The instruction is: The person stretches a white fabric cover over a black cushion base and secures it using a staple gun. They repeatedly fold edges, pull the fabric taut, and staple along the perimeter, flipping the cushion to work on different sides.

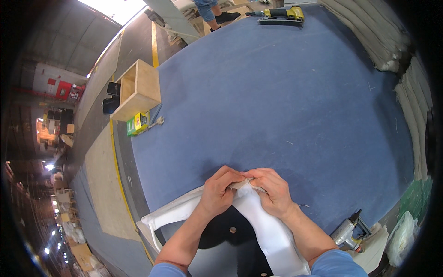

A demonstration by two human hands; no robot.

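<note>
Close together at the far corner of a padded panel, my left hand (218, 190) and my right hand (271, 190) both pinch the edge of a beige fabric cover (184, 197). Thumbs and fingers of both hands are closed on the cloth and nearly touch each other. White padding (251, 210) runs along the panel's border inside the cover. The panel's middle is a black board (226, 237) with small round holes. The panel lies on a blue cloth-covered table (258, 106), and its near part runs out of view.
A silver staple gun (347, 233) lies at the right, a yellow-and-black one (281, 15) at the far edge. At the left stand a wooden box (144, 87), a green-and-yellow carton (137, 124) and a metal wrench (156, 123). Folded fabric (376, 30) lines the right side. Another person's leg (206, 13) shows beyond.
</note>
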